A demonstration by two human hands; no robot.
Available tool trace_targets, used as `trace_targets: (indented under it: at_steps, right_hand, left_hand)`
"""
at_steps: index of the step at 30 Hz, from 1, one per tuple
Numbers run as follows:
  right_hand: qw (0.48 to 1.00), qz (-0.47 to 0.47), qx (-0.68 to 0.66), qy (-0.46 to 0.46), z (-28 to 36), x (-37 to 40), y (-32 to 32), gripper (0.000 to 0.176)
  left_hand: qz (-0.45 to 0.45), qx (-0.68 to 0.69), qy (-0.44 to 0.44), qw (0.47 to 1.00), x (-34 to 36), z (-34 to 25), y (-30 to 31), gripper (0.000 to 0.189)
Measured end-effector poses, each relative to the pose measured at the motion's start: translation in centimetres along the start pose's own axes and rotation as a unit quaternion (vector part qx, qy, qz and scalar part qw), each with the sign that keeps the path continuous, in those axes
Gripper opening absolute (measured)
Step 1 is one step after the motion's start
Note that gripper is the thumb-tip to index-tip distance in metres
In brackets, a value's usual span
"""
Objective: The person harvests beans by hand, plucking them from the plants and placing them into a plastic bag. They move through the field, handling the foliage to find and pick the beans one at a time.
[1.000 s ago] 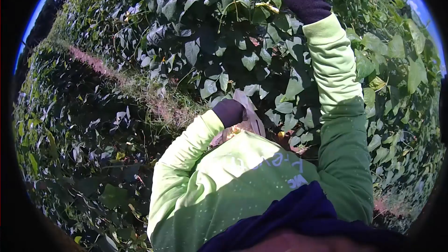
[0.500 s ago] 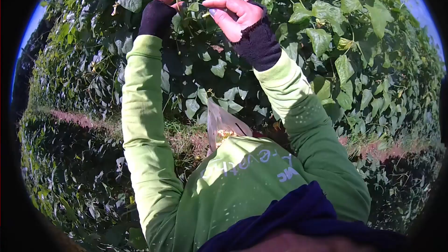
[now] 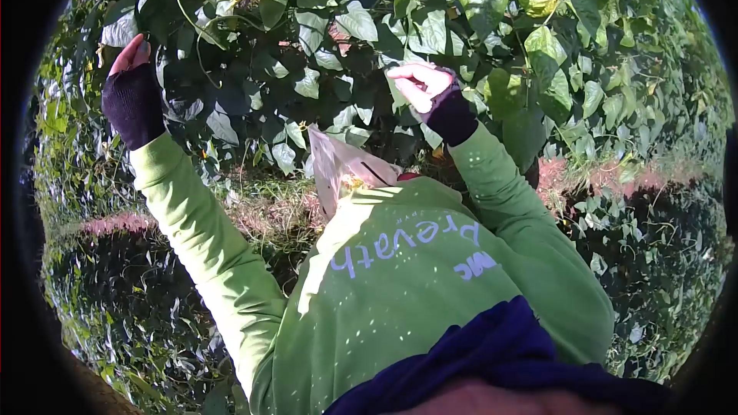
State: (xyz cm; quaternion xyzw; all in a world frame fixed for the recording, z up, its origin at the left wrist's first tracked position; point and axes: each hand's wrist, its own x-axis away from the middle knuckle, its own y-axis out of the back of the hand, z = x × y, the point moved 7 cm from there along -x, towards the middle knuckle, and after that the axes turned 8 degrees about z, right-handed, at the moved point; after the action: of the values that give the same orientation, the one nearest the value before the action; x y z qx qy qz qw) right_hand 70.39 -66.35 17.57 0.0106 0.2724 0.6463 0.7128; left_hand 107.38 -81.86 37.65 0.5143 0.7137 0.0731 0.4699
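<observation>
My left hand [image 3: 131,69], in a dark fingerless glove, is raised at the upper left against the leafy vine wall [image 3: 323,46]. Its fingertips touch the leaves, and I cannot tell whether it grips any. My right hand [image 3: 421,86], also gloved, is lower and near the middle, in front of the foliage, with its fingers curled and pinched together. Nothing shows between them. A clear plastic bag [image 3: 332,163] hangs open at my chest, just left of and below the right hand, with small yellowish bits inside.
Dense green bean-like vines fill the upper half of the view. A grassy strip with reddish soil [image 3: 254,211] runs below them, and low leafy plants [image 3: 115,300] cover the ground on both sides. My green long sleeves span the middle.
My left hand has swung out to the far left into the leaves. My right hand has dropped lower, toward the bag. The view has tilted, so the bag sits higher.
</observation>
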Motion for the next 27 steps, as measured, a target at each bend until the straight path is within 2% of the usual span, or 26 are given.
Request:
trace_targets:
  at_steps: [2, 3, 4, 6, 7, 8, 9, 10, 12, 14, 16, 17, 18, 20, 22, 23, 24, 26, 27]
  right_hand:
    - [0.995, -0.029, 0.078, 0.047, -0.5, 0.0, 1.5, 0.015]
    - [0.997, -0.043, 0.055, 0.027, -1.3, -0.1, 1.9, 0.015]
    - [0.998, -0.057, 0.035, 0.009, -2.1, -0.3, 2.3, 0.015]
    - [0.999, -0.030, 0.023, 0.010, -3.9, -1.0, 2.4, 0.015]
    - [0.999, 0.012, 0.012, -0.031, -3.7, -1.2, 2.2, 0.016]
    - [0.999, 0.016, 0.035, 0.002, -3.8, -1.8, 1.8, 0.016]
    - [0.999, 0.032, 0.032, 0.004, -4.0, -2.2, 1.1, 0.017]
    - [0.998, 0.049, 0.029, 0.011, -3.8, -2.5, 0.3, 0.017]
    - [0.996, 0.090, -0.005, 0.012, -3.1, -3.3, -1.6, 0.017]
    - [0.987, 0.155, -0.033, 0.008, -3.6, -4.1, -3.5, 0.018]
    - [0.977, 0.199, -0.072, 0.002, -2.0, -4.7, -5.1, 0.018]
    - [0.973, 0.214, -0.088, 0.022, -1.3, -5.1, -5.9, 0.018]
    - [0.968, 0.233, -0.096, 0.003, -1.2, -5.4, -6.6, 0.017]
    - [0.957, 0.248, -0.057, 0.138, 0.0, -6.1, -8.1, 0.016]
    - [0.945, 0.279, -0.088, 0.148, 0.5, -6.4, -9.7, 0.018]
    - [0.936, 0.301, -0.090, 0.159, 0.8, -6.4, -10.4, 0.019]
    - [0.928, 0.320, -0.092, 0.167, 1.0, -6.4, -11.0, 0.020]
    - [0.922, 0.329, -0.104, 0.176, 1.4, -6.1, -11.8, 0.020]
    - [0.918, 0.343, -0.113, 0.165, 1.3, -5.9, -12.2, 0.020]
  left_hand:
    - [0.029, 0.055, -0.036, 0.997, 4.0, -1.7, 1.1, 0.025]
    - [0.067, 0.082, 0.012, 0.994, 6.6, -2.4, 0.3, 0.024]
    - [0.138, 0.188, 0.054, 0.971, 9.2, -1.5, -1.8, 0.021]
    - [0.295, 0.148, 0.055, 0.942, 15.3, -1.9, -6.4, 0.015]
    - [0.380, 0.120, 0.038, 0.916, 18.4, -2.4, -8.9, 0.013]
    - [0.456, 0.094, 0.066, 0.882, 21.7, -1.8, -11.7, 0.013]
    - [0.498, 0.071, -0.068, 0.861, 24.9, -1.6, -13.9, 0.010]
    - [0.603, 0.026, -0.031, 0.797, 28.0, -0.5, -16.0, 0.020]
    - [0.674, -0.034, -0.018, 0.738, 34.0, 3.3, -19.6, 0.029]
    - [0.691, -0.110, 0.042, 0.713, 34.9, 3.3, -20.0, 0.033]
    - [0.637, -0.074, 0.039, 0.766, 35.0, 3.1, -19.1, 0.031]
    - [0.618, -0.068, 0.069, 0.780, 34.7, 2.7, -18.4, 0.027]
    - [0.600, -0.060, 0.097, 0.792, 34.2, 1.9, -17.6, 0.022]
    - [0.565, -0.075, 0.133, 0.811, 34.1, 1.4, -16.7, 0.018]
    - [0.447, -0.014, 0.116, 0.887, 33.6, 0.6, -15.6, 0.016]
    - [0.501, -0.078, 0.155, 0.848, 34.5, 1.1, -16.4, 0.017]
    - [0.496, -0.078, 0.159, 0.850, 34.6, 1.1, -16.4, 0.017]
    - [0.533, -0.105, 0.090, 0.835, 35.1, 0.8, -16.9, 0.019]
    - [0.345, -0.096, -0.205, 0.911, 37.8, 1.7, -18.4, 0.019]
